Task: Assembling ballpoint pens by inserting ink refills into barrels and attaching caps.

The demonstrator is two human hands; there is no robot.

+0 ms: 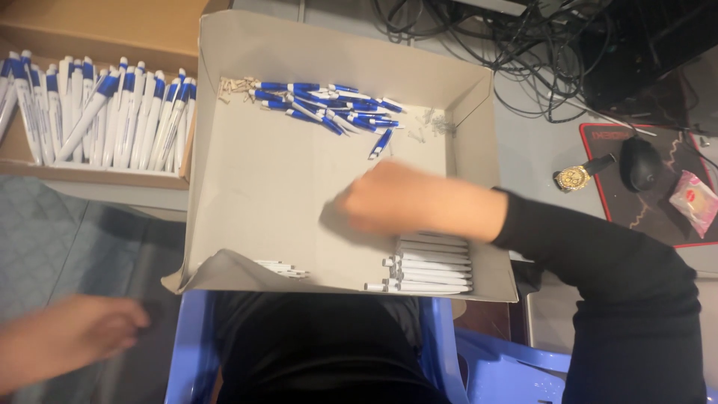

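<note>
A shallow cardboard tray (247, 187) lies across my lap. My right hand (389, 198), blurred by motion, hovers over its bare middle in a black sleeve; whether it holds anything I cannot tell. Just below it lies a row of white pen barrels (434, 265). A heap of blue pen parts (329, 105) sits at the tray's far side, with small springs (437, 123) to its right and tiny beige pieces (235, 86) to its left. My left hand (71, 337) is low at the left, outside the tray, fingers loosely curled, seemingly with nothing in it.
A cardboard box (97, 176) of assembled blue-and-white pens (105, 112) stands at the upper left. At the right are a mouse (639, 163) on a dark pad, a gold watch (574, 178), a pink packet (695, 200) and tangled cables (516, 45). A blue plastic chair (493, 370) is below.
</note>
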